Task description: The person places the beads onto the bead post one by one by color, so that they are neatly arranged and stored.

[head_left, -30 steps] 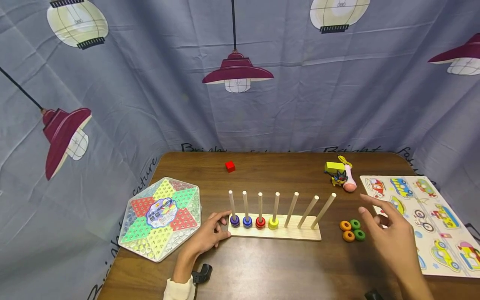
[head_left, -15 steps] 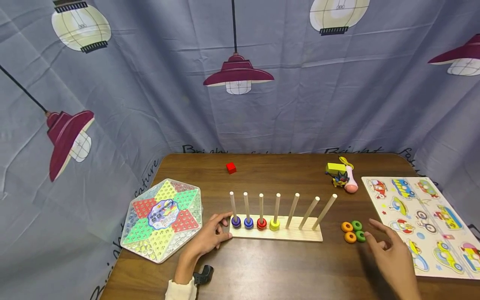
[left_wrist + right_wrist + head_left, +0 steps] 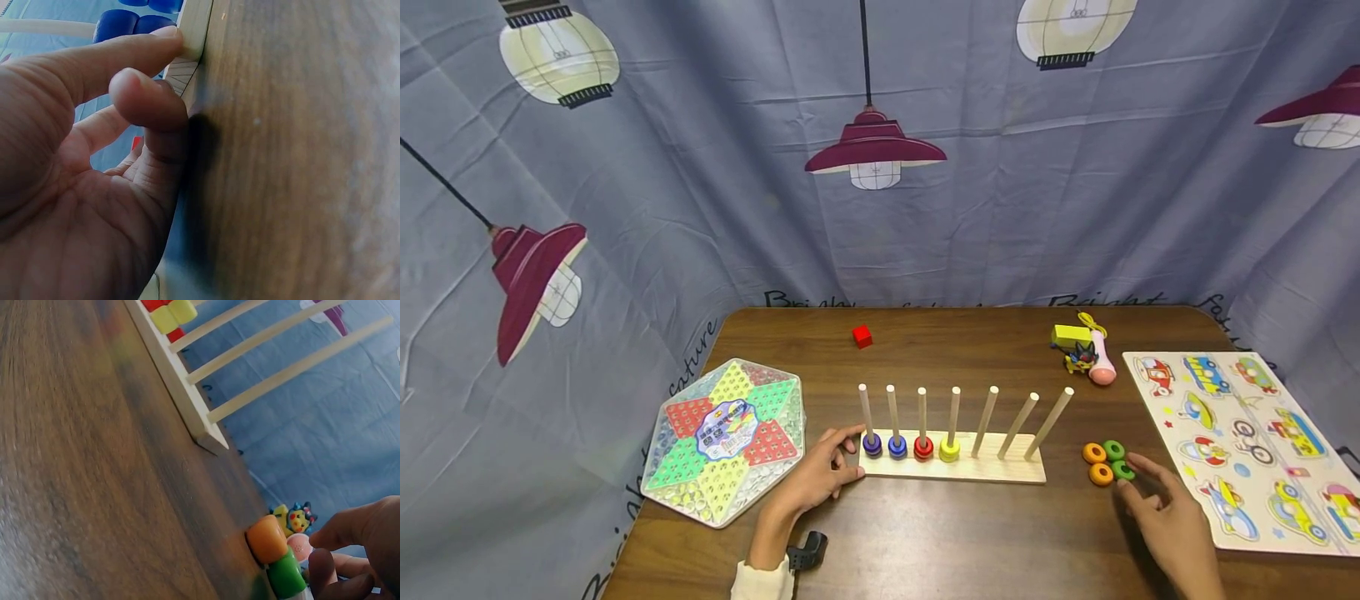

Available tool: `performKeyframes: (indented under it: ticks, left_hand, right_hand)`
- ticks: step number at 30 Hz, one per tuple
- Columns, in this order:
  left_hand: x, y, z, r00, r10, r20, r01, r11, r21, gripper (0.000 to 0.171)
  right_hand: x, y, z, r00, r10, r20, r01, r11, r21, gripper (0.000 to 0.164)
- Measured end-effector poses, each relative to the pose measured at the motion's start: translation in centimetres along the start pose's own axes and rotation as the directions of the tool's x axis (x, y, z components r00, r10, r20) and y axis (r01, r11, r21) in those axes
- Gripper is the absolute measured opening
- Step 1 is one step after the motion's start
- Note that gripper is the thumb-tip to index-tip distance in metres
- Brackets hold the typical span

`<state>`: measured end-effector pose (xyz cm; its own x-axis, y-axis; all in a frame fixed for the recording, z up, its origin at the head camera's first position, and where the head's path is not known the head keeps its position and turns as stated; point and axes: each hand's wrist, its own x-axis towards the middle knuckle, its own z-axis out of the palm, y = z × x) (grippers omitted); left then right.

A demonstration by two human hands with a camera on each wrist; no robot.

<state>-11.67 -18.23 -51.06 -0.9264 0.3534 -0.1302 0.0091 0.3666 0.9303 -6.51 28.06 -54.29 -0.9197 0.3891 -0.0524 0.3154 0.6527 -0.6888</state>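
A wooden peg board (image 3: 955,467) with a row of upright pegs lies mid-table. Stacked rings sit low on its left pegs: dark purple (image 3: 872,445), blue (image 3: 897,447), red (image 3: 922,448) and yellow (image 3: 949,450). My left hand (image 3: 820,471) holds the board's left end between thumb and index finger; the left wrist view shows the thumb at the wood's edge (image 3: 195,34). To the right, orange rings (image 3: 1101,474) and green rings (image 3: 1123,470) lie together on the table. My right hand (image 3: 1172,512) reaches them, thumb and index fingertips parted at either side of the nearer green ring.
A Chinese checkers board (image 3: 722,442) lies at the left, and a picture puzzle board (image 3: 1247,450) at the right, beside my right hand. Behind are a red cube (image 3: 862,336), a yellow block (image 3: 1071,336), a small figurine (image 3: 1081,358) and a pink toy microphone (image 3: 1102,367).
My right hand has come down and left from over the puzzle board to the green rings. The left hand has stayed at the peg board's end.
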Motion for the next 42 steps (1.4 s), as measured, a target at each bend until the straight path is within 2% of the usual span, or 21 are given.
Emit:
performKeyframes:
  ticks: [12,21,30,36,42]
  left_hand:
    - [0.0,-0.1,-0.1,1.0,0.007,-0.004,-0.007,1.0,0.008,0.058]
    - [0.0,-0.1,0.1,1.0,0.007,-0.002,-0.007,1.0,-0.003,0.059]
    - [0.0,0.0,0.1,1.0,0.007,-0.01,-0.007,1.0,0.006,0.058]
    - [0.0,0.0,0.1,1.0,0.016,-0.012,-0.016,1.0,0.004,0.059]
    - [0.0,-0.1,0.1,1.0,0.017,-0.015,-0.017,1.0,0.012,0.059]
  right_hand:
    - [0.8,0.2,-0.2,0.999,-0.039,-0.037,0.038,0.999,-0.028,0.047]
    - [1.3,1.1,0.5,0.998,-0.055,-0.009,0.054,0.994,-0.094,0.048]
    - [1.3,1.2,0.6,0.997,-0.083,-0.009,0.081,0.993,-0.09,0.045]
    - [1.3,0.4,-0.1,0.996,-0.07,-0.05,0.066,0.995,-0.075,0.041]
    - [1.5,-1.7,-2.1,0.986,-0.117,-0.122,0.114,0.993,-0.028,0.041]
